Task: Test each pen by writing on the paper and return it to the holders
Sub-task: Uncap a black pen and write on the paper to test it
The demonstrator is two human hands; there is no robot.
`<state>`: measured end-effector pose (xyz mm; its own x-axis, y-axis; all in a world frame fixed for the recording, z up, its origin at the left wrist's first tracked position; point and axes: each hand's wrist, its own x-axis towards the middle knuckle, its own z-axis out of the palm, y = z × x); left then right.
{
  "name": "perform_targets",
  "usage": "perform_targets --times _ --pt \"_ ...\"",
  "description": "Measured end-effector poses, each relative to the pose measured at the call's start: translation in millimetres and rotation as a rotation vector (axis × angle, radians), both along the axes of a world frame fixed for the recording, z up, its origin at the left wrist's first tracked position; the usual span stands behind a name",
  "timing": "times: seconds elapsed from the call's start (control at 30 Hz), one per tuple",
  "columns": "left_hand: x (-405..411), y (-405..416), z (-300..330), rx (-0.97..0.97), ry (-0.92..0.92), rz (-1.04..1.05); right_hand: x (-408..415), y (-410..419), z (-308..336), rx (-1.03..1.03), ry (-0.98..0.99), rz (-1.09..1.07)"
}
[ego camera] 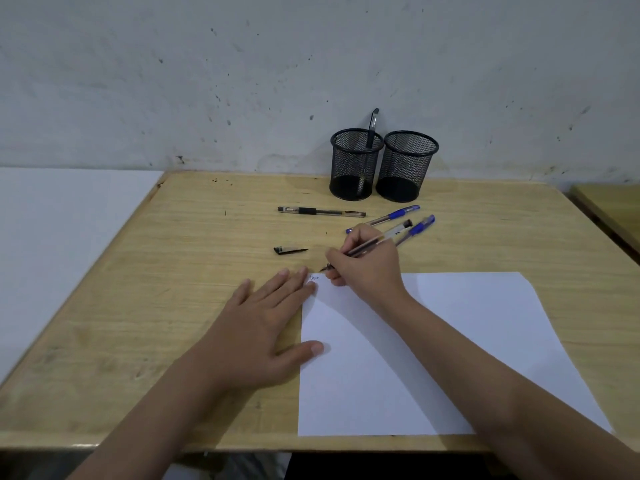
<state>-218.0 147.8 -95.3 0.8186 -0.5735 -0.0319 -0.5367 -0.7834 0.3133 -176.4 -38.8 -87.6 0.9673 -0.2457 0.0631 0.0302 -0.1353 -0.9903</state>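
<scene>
My right hand (367, 266) grips a clear black-ink pen (391, 235), its tip at the top left corner of the white paper (433, 358), beside a small scribble. My left hand (266, 317) lies flat with fingers spread, pressing the paper's left edge. A black pen cap (289, 250) lies loose on the desk. One black pen (320, 212) and two blue pens (391, 216) (420, 226) rest on the desk. Two black mesh holders stand at the back: the left holder (356, 164) contains one pen, and nothing shows in the right holder (407, 166).
The wooden desk (173, 289) stands against a stained white wall. Its left edge borders a pale floor, and another desk's corner (613, 209) shows at the right.
</scene>
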Motion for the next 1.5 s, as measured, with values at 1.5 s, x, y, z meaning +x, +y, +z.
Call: perform_targets --times 1.5 --pt "1.6 -2.7 2.1 -0.102 -0.033 0.014 -0.3 -1.5 -7.3 -0.065 -0.151 -0.096"
